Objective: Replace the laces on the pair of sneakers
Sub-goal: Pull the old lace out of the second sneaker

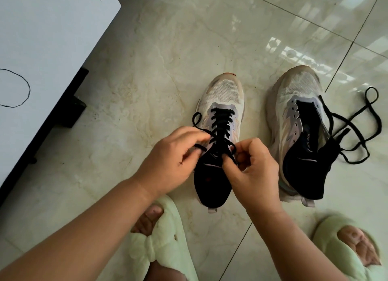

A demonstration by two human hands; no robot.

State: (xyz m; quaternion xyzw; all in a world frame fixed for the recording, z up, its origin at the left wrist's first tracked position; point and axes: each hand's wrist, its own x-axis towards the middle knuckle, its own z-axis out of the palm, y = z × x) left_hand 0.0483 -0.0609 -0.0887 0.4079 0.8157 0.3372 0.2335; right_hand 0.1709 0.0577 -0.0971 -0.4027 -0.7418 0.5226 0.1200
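Observation:
Two white mesh sneakers with black collars stand side by side on the tiled floor, toes pointing away. The left sneaker (222, 95) is laced with a black lace (222, 121) up to the top eyelets. My left hand (170, 161) pinches one end of that lace at the shoe's left side. My right hand (254, 171) pinches the other end at the tongue. The right sneaker (298, 104) has bare eyelets and an open tongue. A loose black lace (354, 121) lies tangled on the floor against its right side.
A white table (42, 49) with a black leg (73, 112) fills the upper left; a thin black thread (27, 85) curls on it. My feet in pale green fluffy slippers (159, 238) sit at the bottom, the other slipper (344, 245) at the lower right.

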